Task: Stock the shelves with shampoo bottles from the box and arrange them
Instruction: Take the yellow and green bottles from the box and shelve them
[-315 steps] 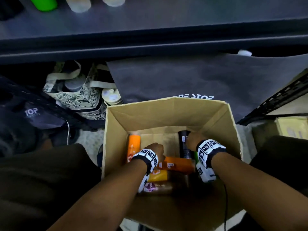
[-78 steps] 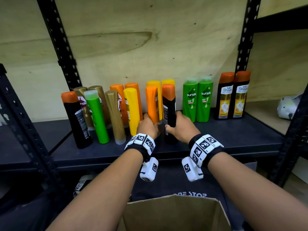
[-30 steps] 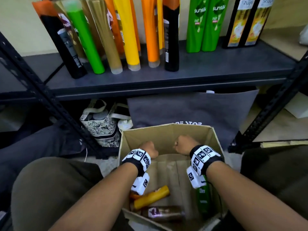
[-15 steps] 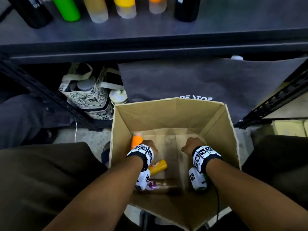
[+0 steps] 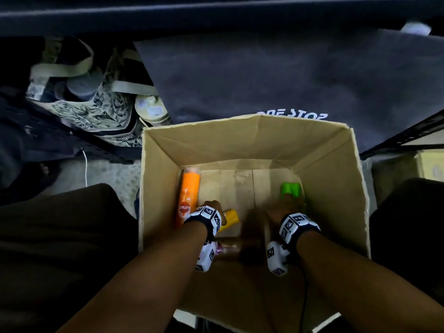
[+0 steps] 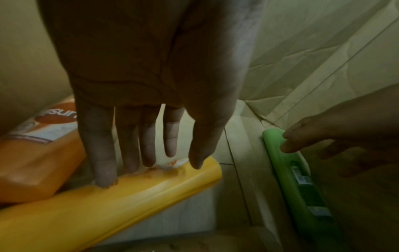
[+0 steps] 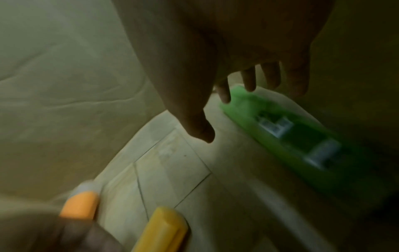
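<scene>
An open cardboard box [image 5: 240, 143] stands on the floor between my knees. In it lie an orange bottle [image 5: 188, 195] along the left wall, a yellow bottle [image 5: 230, 217], a green bottle [image 5: 290, 189] by the right wall and a brownish bottle [image 5: 228, 248] nearest me. My left hand [image 6: 149, 163] reaches down with straight fingers [image 6: 103, 170] touching the yellow bottle [image 6: 108, 204]; the orange bottle [image 6: 32, 167] lies beside it. My right hand [image 7: 224, 110] hangs spread over the green bottle [image 7: 291, 136], fingertips at its cap end, not curled round it.
Behind the box leans a dark fabric bag [image 5: 288, 80] with white lettering. A patterned tote [image 5: 84, 104] holding containers sits at the back left. The dark shelf edge [image 5: 216, 10] runs across the top, and a rack strut [image 5: 403, 138] slants at the right.
Both hands have gone deeper into the box and opened out. The left now touches the yellow bottle, the right reaches the green one. My view has tilted down, off the shelf's bottles.
</scene>
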